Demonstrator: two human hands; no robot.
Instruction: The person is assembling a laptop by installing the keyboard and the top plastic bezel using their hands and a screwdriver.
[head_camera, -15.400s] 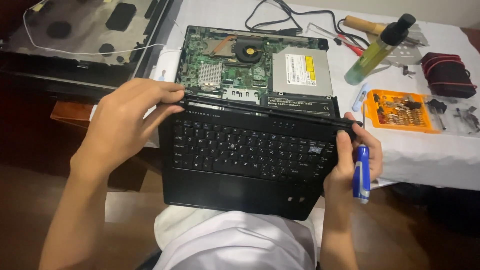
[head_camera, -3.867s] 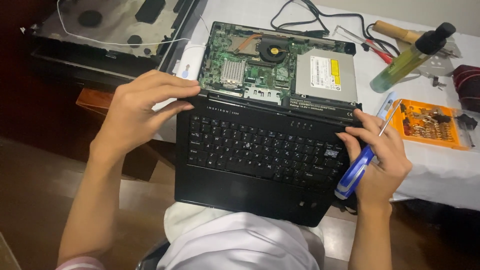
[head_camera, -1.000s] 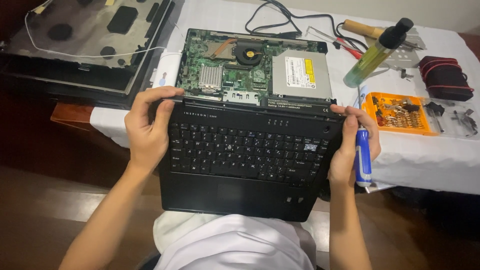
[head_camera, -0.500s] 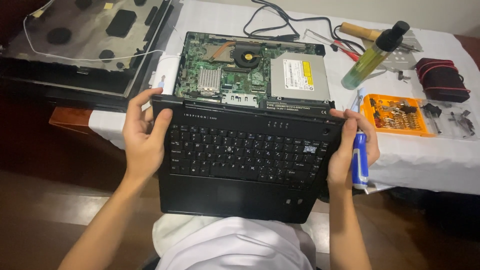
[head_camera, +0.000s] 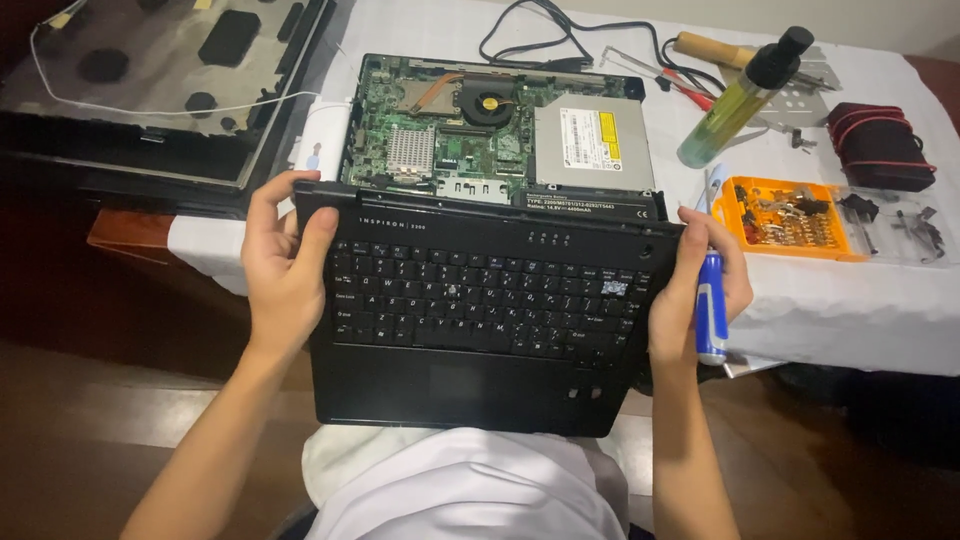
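A black laptop top cover with keyboard and touchpad (head_camera: 480, 320) is held over my lap, its far edge overlapping the opened laptop base (head_camera: 495, 135). The base lies on a white cloth and shows a green circuit board, a fan and a silver optical drive. My left hand (head_camera: 283, 262) grips the cover's left edge, thumb on the keyboard side. My right hand (head_camera: 700, 285) grips the right edge and also holds a blue-handled screwdriver (head_camera: 710, 315) against its palm.
A detached screen panel (head_camera: 150, 90) lies at the left on a dark surface. Right of the base stand a yellow-green bottle (head_camera: 738, 100), an orange screwdriver-bit case (head_camera: 785, 215), a dark red pouch (head_camera: 880, 145), cables and a wooden-handled tool. The table's front edge runs under my right hand.
Both hands shifted from the cover's far corners down onto its side edges. The cover has come slightly nearer to me. The screwdriver stays in my right hand.
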